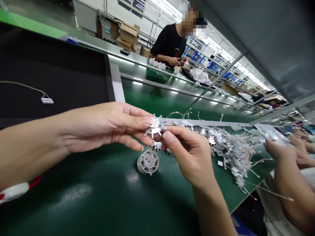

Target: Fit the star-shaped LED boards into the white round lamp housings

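Observation:
Between my two hands is a small silvery metal plate with finger-like tabs around its edge [155, 130]. My left hand [118, 126] pinches it between thumb and fingers from the left. On the other side, the thumb and forefinger of my right hand [189, 149] close on its right edge. Just below, a round white plastic fan housing [148, 162] with inner vanes stands on the green table [110, 196]. Part of the plate is hidden behind my left thumb.
A heap of similar metal plates with white wires [228, 147] covers the table at right, near another person's arms [285, 164]. A black conveyor belt [61, 75] carries a small wired white piece [47, 100]. Across the line, a person in black [169, 42] handles white parts.

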Demonstrator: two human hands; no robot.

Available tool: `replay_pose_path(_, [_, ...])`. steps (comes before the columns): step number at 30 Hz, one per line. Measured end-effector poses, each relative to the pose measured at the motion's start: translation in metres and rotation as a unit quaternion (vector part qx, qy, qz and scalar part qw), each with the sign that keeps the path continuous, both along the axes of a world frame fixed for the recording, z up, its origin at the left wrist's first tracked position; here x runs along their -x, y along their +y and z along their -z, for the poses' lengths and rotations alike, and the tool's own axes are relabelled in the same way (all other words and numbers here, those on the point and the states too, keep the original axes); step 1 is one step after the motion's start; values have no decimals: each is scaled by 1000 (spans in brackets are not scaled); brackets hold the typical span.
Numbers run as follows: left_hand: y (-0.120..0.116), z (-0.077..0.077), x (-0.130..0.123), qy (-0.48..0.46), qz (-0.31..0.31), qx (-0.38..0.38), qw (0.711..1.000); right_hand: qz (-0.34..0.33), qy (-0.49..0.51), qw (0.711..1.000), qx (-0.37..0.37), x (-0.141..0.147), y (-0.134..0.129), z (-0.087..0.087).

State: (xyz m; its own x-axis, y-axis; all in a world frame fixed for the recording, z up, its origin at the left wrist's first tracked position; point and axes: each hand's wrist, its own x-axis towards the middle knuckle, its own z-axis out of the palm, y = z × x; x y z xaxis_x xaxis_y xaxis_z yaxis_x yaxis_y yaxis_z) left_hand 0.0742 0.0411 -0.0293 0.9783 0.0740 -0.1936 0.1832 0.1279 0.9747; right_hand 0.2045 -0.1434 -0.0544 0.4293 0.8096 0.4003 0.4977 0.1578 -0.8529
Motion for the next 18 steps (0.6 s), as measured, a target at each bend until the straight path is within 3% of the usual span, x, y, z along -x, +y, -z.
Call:
replay_pose_path(4, [-7, 0, -4, 12, 7, -76, 997, -1, 6, 1000, 6, 1, 0, -2])
replay_pose_path(10, [-7, 1, -4, -23, -15, -97, 995, 8, 39, 999, 25, -1, 1, -4])
replay_pose_path(14, [-10, -4, -3, -26, -25, -191, 981, -26, 103, 994, 41, -2, 0, -6])
replay_pose_path(18, [-11, -8, -4, -14, -17, -224, 974, -68, 152, 984, 59, -8, -2, -5])
